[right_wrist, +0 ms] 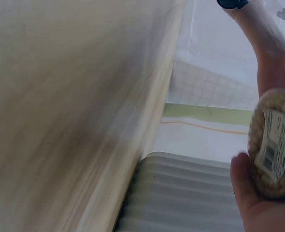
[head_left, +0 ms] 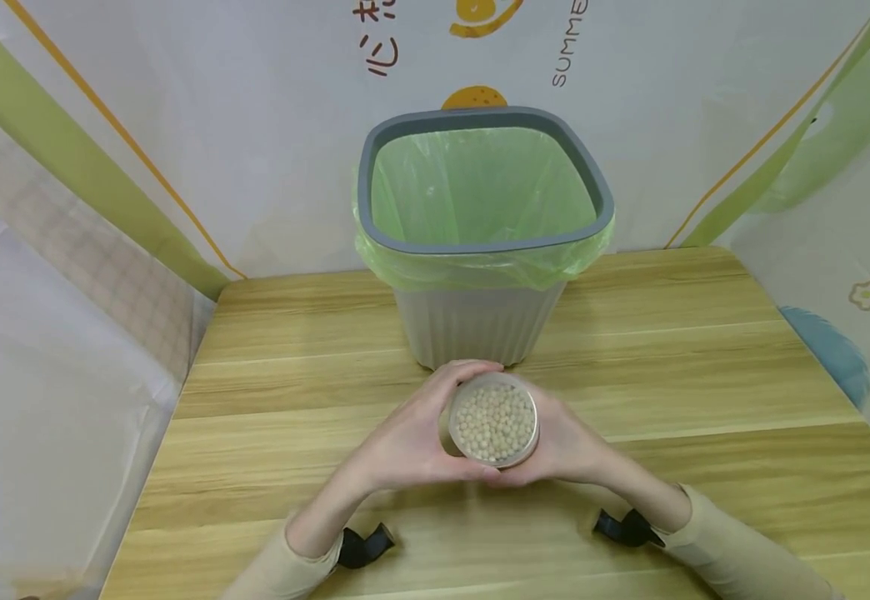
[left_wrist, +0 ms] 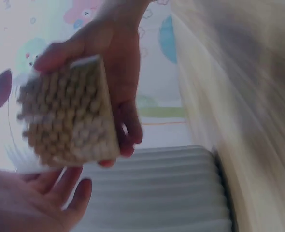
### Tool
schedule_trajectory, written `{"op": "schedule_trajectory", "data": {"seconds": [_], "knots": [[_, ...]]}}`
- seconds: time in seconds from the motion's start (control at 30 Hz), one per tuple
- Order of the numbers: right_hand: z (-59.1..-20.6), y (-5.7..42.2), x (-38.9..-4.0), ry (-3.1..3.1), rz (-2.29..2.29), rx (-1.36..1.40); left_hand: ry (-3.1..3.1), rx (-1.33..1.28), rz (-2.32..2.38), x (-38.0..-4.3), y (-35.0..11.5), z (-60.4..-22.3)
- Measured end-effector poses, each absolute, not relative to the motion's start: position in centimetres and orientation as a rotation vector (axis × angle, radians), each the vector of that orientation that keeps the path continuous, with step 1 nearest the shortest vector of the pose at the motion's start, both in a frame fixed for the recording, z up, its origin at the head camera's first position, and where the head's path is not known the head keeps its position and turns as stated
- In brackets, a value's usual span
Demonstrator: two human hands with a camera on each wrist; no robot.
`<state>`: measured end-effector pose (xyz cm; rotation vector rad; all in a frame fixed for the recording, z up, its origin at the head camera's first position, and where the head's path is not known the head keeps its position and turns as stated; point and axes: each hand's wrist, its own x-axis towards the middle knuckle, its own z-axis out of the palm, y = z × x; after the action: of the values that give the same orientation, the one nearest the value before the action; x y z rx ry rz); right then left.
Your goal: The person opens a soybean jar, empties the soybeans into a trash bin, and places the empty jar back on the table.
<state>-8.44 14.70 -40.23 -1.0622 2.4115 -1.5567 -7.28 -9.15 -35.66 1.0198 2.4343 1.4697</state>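
Observation:
Both my hands hold a clear round jar (head_left: 494, 421) full of small round beige balls that look like dried beans. My left hand (head_left: 412, 437) curves round its left side, thumb at the front and fingers at the back, with a gap at the palm. On the other side my right hand (head_left: 561, 446) grips the jar, its far fingers mostly hidden. The left wrist view shows the jar (left_wrist: 67, 113) held up off the table. A white barcode label (right_wrist: 276, 145) on the jar's underside shows in the right wrist view.
Just beyond my hands stands a pale ribbed trash bin (head_left: 480, 321) with a grey rim (head_left: 472, 247) and a green bag (head_left: 480, 183) lining it. Everything is over a wood-grain table (head_left: 277, 400). Printed cloth (head_left: 292, 167) hangs behind and at both sides.

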Motion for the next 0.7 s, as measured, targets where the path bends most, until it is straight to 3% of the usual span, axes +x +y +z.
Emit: {"op": "schedule_trajectory", "data": {"seconds": [0.7], "knots": [[-41.0,13.8,-7.8,3.001,-1.51,-1.004,2.802,0.566,1.632,-4.9,-5.9,-36.9]]}}
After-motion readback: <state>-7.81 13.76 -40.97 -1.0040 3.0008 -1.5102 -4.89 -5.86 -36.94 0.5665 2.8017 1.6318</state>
